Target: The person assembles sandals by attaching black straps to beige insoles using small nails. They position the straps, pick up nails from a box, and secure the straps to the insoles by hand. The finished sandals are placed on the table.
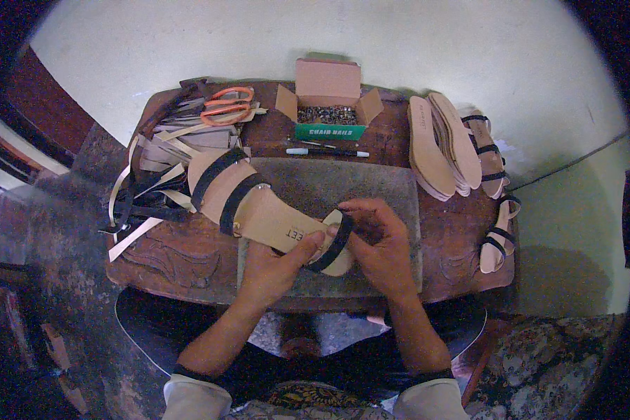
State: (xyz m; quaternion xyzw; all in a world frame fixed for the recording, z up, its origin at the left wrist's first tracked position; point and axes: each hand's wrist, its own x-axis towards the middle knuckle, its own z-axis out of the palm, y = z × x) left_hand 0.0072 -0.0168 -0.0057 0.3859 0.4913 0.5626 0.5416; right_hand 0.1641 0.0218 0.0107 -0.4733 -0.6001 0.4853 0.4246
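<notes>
While the left hand [269, 271] is clamping the tan flat sandal with black straps [276, 215] near its heel, thumb pressing on top, fingers wrapping below, the right hand [383, 241] is pinching the upper end of the black curved heel strap [334, 243] between thumb and fingertips, nearly closed, other fingers curling. Sandal is pointing its toe to 10 o'clock, heel sitting over the grey rectangular mat [395, 185].

Around mat centre: open green-and-brown cardboard box of small metal nails [330, 131] is standing at 12, black-and-white pen [327, 152] lying just below it. Orange-handled scissors [227, 106] are resting at 11 on the black and cream strap strips [178, 140], which are spreading to 9. Stacked tan soles [427, 150] are leaning at 2, small black-strapped sandals [495, 246] lying from 2 to 3.
</notes>
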